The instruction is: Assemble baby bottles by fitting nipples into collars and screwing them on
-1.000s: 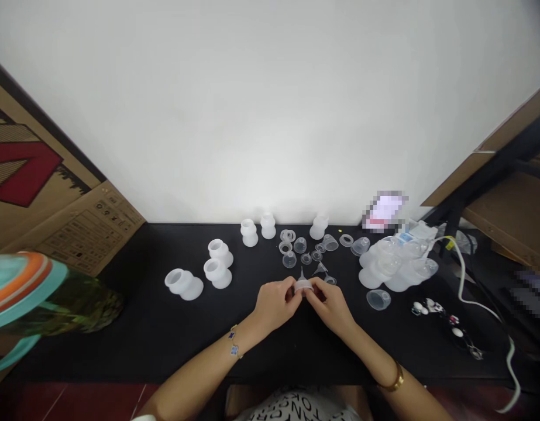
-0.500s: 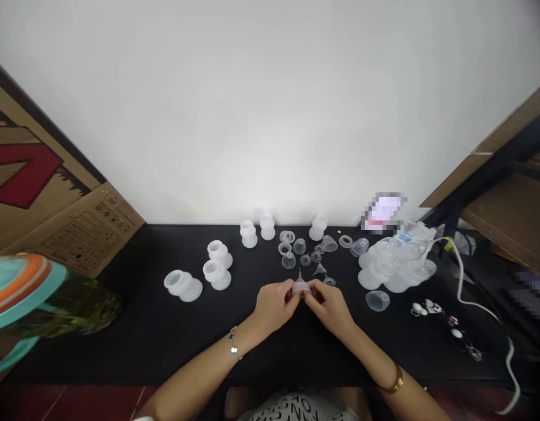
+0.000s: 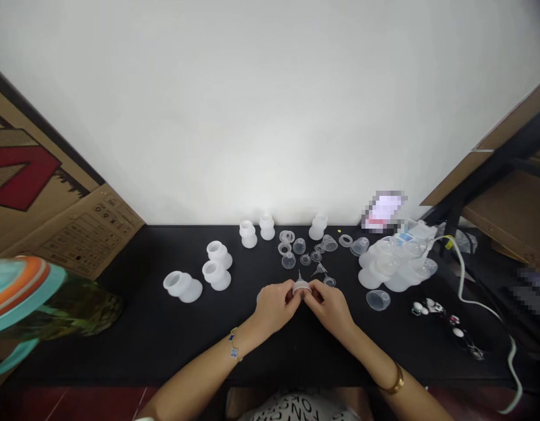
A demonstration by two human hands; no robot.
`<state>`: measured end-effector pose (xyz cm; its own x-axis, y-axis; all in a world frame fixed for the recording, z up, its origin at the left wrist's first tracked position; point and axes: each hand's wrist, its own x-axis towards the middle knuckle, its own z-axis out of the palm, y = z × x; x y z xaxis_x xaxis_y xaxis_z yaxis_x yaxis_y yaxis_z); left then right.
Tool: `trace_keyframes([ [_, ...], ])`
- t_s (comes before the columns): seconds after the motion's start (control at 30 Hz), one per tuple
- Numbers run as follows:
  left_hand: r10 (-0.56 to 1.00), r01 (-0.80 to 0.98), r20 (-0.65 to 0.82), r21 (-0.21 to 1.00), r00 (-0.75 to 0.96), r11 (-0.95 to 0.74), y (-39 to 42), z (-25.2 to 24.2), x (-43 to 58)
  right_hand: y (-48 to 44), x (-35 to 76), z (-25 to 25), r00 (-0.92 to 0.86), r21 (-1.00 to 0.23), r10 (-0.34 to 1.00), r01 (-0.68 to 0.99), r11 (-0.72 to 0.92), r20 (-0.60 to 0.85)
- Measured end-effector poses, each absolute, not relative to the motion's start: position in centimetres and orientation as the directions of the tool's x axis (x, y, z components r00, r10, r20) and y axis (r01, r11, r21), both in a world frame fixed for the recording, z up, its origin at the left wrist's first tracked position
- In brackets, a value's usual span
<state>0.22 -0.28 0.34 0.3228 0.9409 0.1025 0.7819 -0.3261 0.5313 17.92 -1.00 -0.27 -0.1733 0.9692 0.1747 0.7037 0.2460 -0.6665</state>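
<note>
My left hand [image 3: 276, 304] and my right hand [image 3: 330, 304] meet at the middle of the black table [image 3: 164, 333]. Both pinch one small translucent silicone piece [image 3: 302, 286] between their fingertips. Just beyond it lie several small clear cups, rings and cone-shaped valves [image 3: 305, 251]. A bracelet sits on each wrist.
White silicone bottle-shaped parts [image 3: 217, 266] stand at the left and back. A pile of clear domed shells [image 3: 395, 263] lies at the right, with a white cable [image 3: 467, 280] and small trinkets [image 3: 445, 321]. Cardboard boxes [image 3: 54, 199] flank both sides. A teal and orange lid [image 3: 15, 292] is at the far left.
Both hands stay together on the small silicone piece, with only slight finger movement. Nothing else has moved.
</note>
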Motion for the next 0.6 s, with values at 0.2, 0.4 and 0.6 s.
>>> trace_keyframes([
  [0.2, 0.928, 0.789, 0.108, 0.497, 0.356, -0.361, -0.33, 0.62, 0.26, -1.11, 17.91, -0.13, -0.127, -0.646, 0.970, 0.727, 0.233, 0.206],
  [0.4, 0.934, 0.804, 0.064, 0.490, 0.353, -0.337, -0.32, 1.04, 0.17, -1.18, 17.86, -0.28, -0.151, -0.643, 0.970, 0.727, 0.241, 0.193],
  [0.6, 0.942, 0.834, 0.036, 0.455, 0.334, -0.313, -0.22, 1.03, 0.29, -1.04, 17.76, -0.20, -0.188, -0.631, 0.973, 0.741, 0.231, 0.136],
])
